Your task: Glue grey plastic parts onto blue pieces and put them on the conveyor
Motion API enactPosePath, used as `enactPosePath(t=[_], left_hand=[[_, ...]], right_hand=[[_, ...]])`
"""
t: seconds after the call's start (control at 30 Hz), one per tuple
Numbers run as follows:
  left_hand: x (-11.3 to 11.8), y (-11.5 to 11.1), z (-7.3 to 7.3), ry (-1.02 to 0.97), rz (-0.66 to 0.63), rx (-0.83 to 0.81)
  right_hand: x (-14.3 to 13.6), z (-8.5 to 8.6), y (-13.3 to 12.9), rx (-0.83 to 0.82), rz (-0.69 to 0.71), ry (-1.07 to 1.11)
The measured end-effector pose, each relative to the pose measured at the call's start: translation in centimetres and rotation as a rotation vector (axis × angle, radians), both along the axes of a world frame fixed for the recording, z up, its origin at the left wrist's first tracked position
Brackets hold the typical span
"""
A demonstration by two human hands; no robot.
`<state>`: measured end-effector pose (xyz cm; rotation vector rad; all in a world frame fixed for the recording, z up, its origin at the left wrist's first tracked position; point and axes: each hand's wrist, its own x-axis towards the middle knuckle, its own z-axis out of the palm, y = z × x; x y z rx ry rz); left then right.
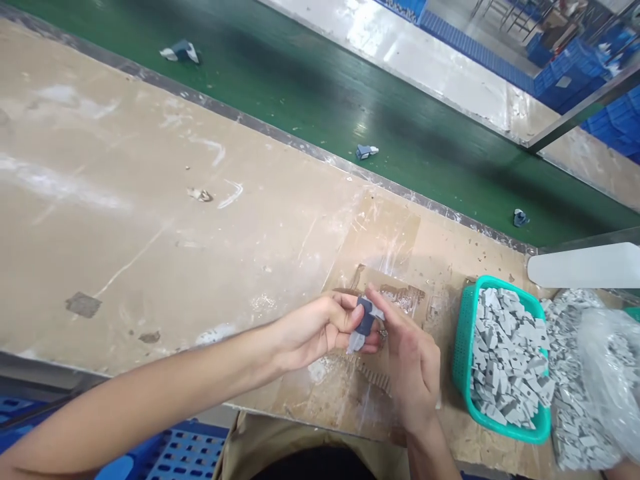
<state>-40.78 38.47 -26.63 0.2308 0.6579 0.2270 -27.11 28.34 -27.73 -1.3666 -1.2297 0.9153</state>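
My left hand (345,327) is closed around a small dark blue and light grey plastic part (367,319), with the thumb on its blue body. Grey pieces stick out of the part at its top right and its lower end. My right hand (413,353) comes in from the right and touches the upper grey end, its fingers stretched out. Some of its fingers are hidden from view. Both hands are above a worn piece of cardboard (367,277) on the workbench (250,253).
To the right stands a turquoise basket (463,363) heaped with grey plastic pieces. Beside it lies a clear plastic bag (607,373) with more such pieces, below a white container (585,265). Several blue-grey parts, one near the middle (367,152), lie on the green conveyor belt (280,93).
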Motion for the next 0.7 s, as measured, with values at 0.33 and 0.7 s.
enactPosePath(t=[0.33, 0.7], left_hand=[[-0.4, 0.1, -0.7, -0.007, -0.034, 0.030], [-2.5, 16.7, 2.1, 0.656, 0.383, 0.894]], right_hand=[[0.0, 1.0, 1.4, -0.023, 0.024, -0.053], [4.7, 1.7, -6.8, 0.049, -0.501, -0.423]])
